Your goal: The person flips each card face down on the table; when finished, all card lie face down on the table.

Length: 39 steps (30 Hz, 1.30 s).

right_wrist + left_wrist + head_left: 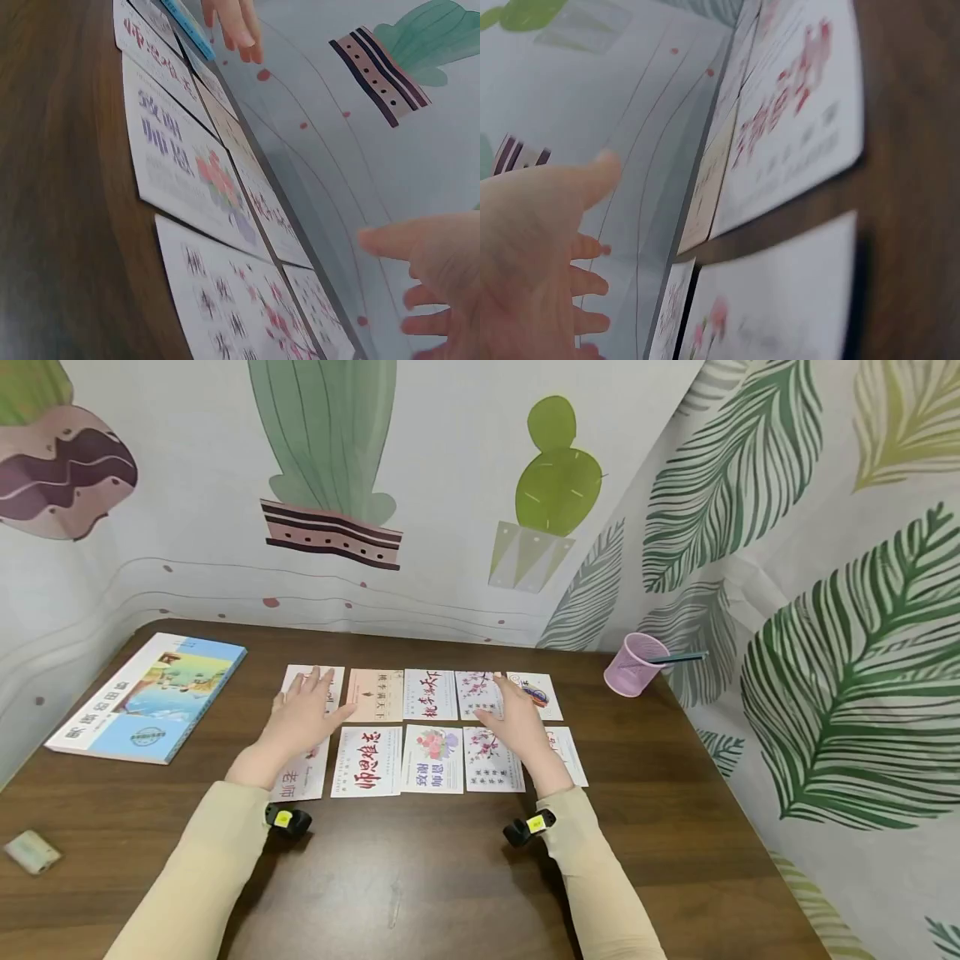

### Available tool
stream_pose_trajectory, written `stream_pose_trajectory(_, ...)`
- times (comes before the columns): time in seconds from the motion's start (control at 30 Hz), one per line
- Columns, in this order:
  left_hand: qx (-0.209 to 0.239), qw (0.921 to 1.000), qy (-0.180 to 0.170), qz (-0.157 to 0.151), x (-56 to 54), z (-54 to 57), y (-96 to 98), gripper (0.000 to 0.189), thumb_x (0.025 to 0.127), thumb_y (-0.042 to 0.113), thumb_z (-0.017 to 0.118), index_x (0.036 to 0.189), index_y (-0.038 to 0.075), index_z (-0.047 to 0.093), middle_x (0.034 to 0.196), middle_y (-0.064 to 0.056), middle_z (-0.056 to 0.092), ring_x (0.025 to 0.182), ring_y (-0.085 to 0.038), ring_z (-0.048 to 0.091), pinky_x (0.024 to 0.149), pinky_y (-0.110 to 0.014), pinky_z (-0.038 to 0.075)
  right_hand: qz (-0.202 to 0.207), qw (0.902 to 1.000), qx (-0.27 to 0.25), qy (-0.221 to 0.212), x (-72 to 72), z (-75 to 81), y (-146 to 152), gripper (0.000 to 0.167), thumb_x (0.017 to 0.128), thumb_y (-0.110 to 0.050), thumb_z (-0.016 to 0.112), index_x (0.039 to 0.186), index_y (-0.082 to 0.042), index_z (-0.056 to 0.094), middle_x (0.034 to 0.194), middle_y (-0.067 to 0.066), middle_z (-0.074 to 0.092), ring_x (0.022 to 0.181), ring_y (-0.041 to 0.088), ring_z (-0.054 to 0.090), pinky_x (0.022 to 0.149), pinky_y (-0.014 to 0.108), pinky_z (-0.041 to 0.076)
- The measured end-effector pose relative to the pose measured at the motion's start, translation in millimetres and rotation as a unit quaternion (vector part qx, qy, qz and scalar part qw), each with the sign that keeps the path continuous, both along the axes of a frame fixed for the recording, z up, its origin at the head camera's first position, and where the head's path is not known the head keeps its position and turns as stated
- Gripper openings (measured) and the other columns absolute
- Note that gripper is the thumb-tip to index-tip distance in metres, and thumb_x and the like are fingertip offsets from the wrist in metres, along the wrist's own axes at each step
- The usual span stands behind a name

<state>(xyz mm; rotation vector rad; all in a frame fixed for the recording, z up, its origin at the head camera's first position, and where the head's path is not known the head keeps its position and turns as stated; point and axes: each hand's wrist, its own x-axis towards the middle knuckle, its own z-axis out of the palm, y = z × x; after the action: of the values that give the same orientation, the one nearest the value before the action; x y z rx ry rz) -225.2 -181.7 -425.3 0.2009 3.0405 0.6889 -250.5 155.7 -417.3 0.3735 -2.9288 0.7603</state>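
Where set out in two rows left of the pink cup (628,672), find cards (432,759) printed side up, presumably for easy reading; note right hand (520,720) over the cup-side end, left hand (297,717) over the farther, with fingers spread on both, perhaps to span both rows.

Study corner (homely, too), brown desk (690,860), pen cup (628,678), cactus-print wall (450,485)
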Motion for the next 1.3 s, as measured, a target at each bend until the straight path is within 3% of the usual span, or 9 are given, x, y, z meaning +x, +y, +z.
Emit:
stream_pose_trajectory(0.17, 0.014, 0.9999, -0.006, -0.005, -6.9, 1.6, -21.2, 0.079, 0.097, 0.033, 0.056, 0.149, -0.014, 0.019, 0.153, -0.039, 0.019, 0.140, -0.057, 0.018, 0.111, -0.070, 0.019, 0.023, 0.9965, -0.072, -0.036, -5.1, 1.2, -17, 0.061, 0.090, -0.022, 0.070, 0.142, -0.001, 0.046, 0.141, 0.019, 0.054, 0.126, 0.036, 0.054, 0.103, 0.048, 0.047)
stream_pose_trajectory(0.33, 0.041, 0.9988, -0.029, 0.003, -11.9, -2.3, -34.2, 0.084, 0.093, 0.029, 0.063, 0.147, -0.018, 0.018, 0.151, -0.042, 0.018, 0.140, -0.057, 0.017, 0.113, -0.066, 0.020, 0.052, 0.9878, -0.121, -0.083, -11.8, 3.3, -40, 0.053, 0.090, -0.020, 0.071, 0.136, -0.002, 0.053, 0.133, 0.014, 0.061, 0.115, 0.030, 0.062, 0.093, 0.042, 0.053)
stream_pose_trajectory(0.6, 0.114, 0.9917, -0.040, 0.043, -14.4, -5.3, -38.8, 0.090, 0.089, 0.024, 0.068, 0.147, -0.019, 0.015, 0.151, -0.043, 0.015, 0.139, -0.059, 0.017, 0.113, -0.065, 0.020, 0.101, 0.9742, -0.145, -0.141, -30.2, 7.6, -87, 0.047, 0.088, -0.018, 0.073, 0.130, -0.004, 0.059, 0.123, 0.011, 0.067, 0.110, 0.026, 0.064, 0.086, 0.032, 0.056)
stream_pose_trajectory(0.8, 0.141, 0.9867, -0.042, 0.069, -10.7, -7.7, -44.4, 0.093, 0.086, 0.024, 0.072, 0.147, -0.019, 0.015, 0.148, -0.043, 0.022, 0.136, -0.059, 0.022, 0.111, -0.066, 0.024, 0.132, 0.9640, -0.168, -0.159, -43.3, 8.3, -120, 0.045, 0.087, -0.016, 0.074, 0.128, -0.004, 0.061, 0.119, 0.009, 0.068, 0.107, 0.024, 0.064, 0.081, 0.026, 0.054)
stream_pose_trajectory(1.07, 0.151, 0.9823, -0.034, 0.106, -4.7, -8.0, -50.2, 0.091, 0.083, 0.022, 0.075, 0.144, -0.020, 0.022, 0.143, -0.045, 0.028, 0.131, -0.064, 0.024, 0.107, -0.070, 0.026, 0.153, 0.9665, -0.137, -0.154, -66.3, 1.8, -162, 0.042, 0.083, -0.015, 0.079, 0.121, -0.005, 0.065, 0.111, 0.007, 0.070, 0.098, 0.017, 0.069, 0.076, 0.019, 0.054)
stream_pose_trajectory(1.3, 0.146, 0.9801, -0.043, 0.128, -5.4, -10.1, -46.6, 0.086, 0.084, 0.022, 0.074, 0.143, -0.019, 0.027, 0.142, -0.043, 0.033, 0.131, -0.061, 0.028, 0.108, -0.067, 0.029, 0.171, 0.9707, -0.101, -0.135, -77.0, -5.5, -186, 0.041, 0.081, -0.014, 0.080, 0.118, -0.005, 0.066, 0.108, 0.005, 0.070, 0.096, 0.015, 0.067, 0.077, 0.017, 0.052)
